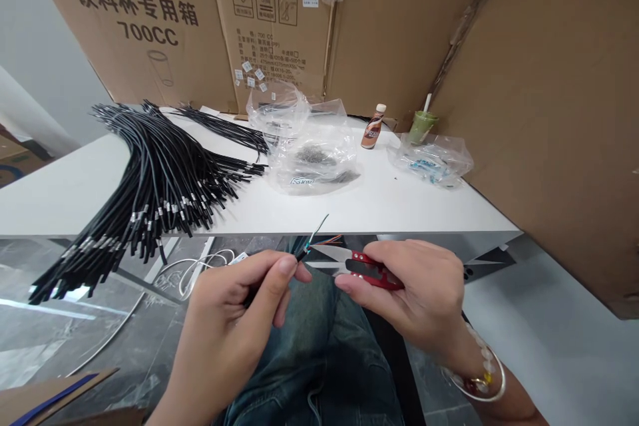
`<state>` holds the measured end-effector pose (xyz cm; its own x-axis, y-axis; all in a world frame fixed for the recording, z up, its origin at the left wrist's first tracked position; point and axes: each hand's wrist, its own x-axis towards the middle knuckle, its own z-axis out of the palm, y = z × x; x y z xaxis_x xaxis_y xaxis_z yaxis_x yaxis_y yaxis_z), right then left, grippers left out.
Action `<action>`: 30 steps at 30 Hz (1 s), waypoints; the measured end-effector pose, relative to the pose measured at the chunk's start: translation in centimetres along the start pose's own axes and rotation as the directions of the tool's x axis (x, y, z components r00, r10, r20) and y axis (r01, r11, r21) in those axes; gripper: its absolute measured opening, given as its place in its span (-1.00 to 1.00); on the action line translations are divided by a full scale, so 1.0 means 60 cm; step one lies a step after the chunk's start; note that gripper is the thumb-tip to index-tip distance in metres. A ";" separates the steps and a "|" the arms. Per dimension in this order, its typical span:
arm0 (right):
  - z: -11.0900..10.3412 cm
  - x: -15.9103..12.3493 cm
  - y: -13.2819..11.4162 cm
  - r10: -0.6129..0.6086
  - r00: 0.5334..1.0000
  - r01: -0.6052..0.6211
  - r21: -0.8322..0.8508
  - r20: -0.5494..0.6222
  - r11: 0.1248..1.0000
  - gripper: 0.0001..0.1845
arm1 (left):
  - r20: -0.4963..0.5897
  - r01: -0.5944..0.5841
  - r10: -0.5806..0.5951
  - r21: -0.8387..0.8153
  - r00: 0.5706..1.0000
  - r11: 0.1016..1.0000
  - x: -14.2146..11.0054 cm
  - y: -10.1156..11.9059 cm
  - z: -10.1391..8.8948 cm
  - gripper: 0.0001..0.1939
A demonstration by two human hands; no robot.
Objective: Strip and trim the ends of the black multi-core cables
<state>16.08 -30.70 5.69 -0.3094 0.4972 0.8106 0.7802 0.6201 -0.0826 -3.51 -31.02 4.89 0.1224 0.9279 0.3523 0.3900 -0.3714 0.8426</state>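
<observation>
We've got both hands up in front of the lap, just off the near edge of the table. Left hand: thumb and index finger pinched closed on the end of a black cable, other fingers curled under. Thin wires stick out of the cable end, a pale green one pointing up, some orange ones to the right. Right hand: fingers part open around red-handled snips, one handle along the index finger, thumb on the other. Blades are apart, tips pointing left, right by the cable end; can't tell if they touch the wires. Bracelets on our right wrist.

Below: jeans on our legs, white cord on the floor at left.

Next out, white table. Big pile of black cables on its left, lower ends hanging over the near edge. Middle: clear plastic bags, small grey bits inside. Right: another clear bag with blue print. Behind the middle bags' right side, a brown bottle with a pale cap, upright; green cup with a white straw further right, behind the blue-print bag.

Far back: cardboard boxes, the left one printed 700CC.
</observation>
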 end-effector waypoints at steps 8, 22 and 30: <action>-0.008 0.010 0.018 -0.107 0.992 0.109 -0.030 0.061 0.994 -0.49 | 0.133 0.043 -0.035 -0.060 0.991 0.997 0.006 -0.002 -0.003 -0.65; -0.034 0.023 0.026 -0.146 0.987 0.154 -0.155 0.062 0.976 -0.49 | 0.135 0.043 -0.028 -0.108 0.990 0.993 0.005 -0.006 -0.003 -0.66; -0.033 0.022 0.025 -0.128 0.990 0.141 -0.259 0.064 0.955 -0.48 | 0.093 0.044 -0.039 -0.060 0.995 0.997 0.003 -0.006 -0.002 -0.68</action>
<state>17.92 -30.30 7.76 -0.4414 0.4514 0.7755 0.8428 0.5052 0.1857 -3.75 -30.70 4.68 0.1917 0.9407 0.2800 0.3400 -0.3313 0.8802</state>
